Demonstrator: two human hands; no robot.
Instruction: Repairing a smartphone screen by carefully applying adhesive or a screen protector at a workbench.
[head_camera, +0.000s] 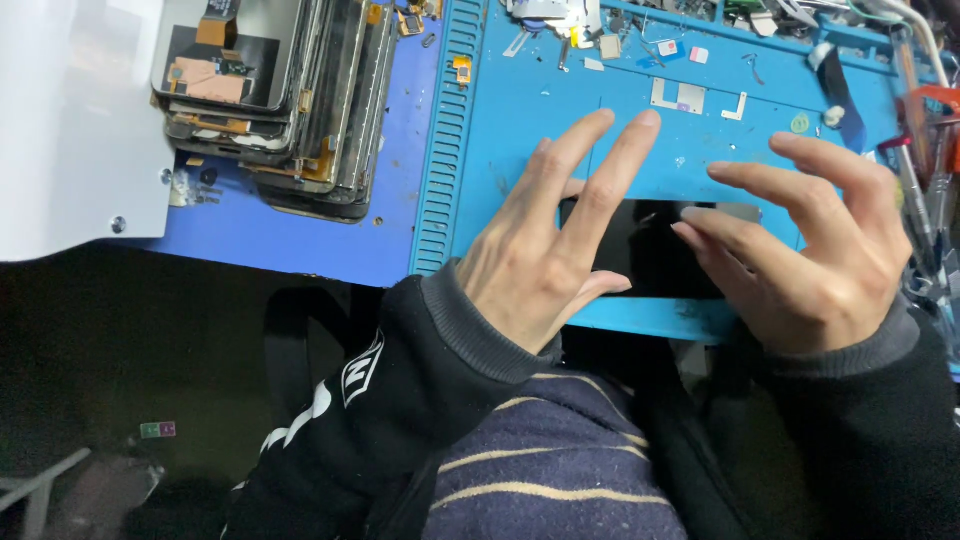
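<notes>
Blue work mat (500, 120) on a blue bench, ribbed strip down its left edge. Black phone screen (650, 250) lies flat at the near edge of the mat, centre of view, mostly hidden between the two hands. Left hand (545, 250) spread over the screen's left end, fingers apart and pointing far-right, thumb tip against the near-left part of the glass; nothing clamped. Right hand (810, 255) hovers over the right end, fingers loosely curled and apart, index tip touching or just above the screen's top edge, cannot tell which; not gripping anything.

Around: stack of phone screens (280, 100) far left off the mat, leaning, backs up with copper flex parts showing. White panel (70, 120) at far left corner with screws. Small metal shields (690, 97) just beyond the hands on the mat. Tray recess along the far edge of the mat holds loose scraps, small parts, a yellow bit. Red-handled tools (925, 130) at the right edge, close to the right hand. Dark sleeves and a striped jumper fill the near part
</notes>
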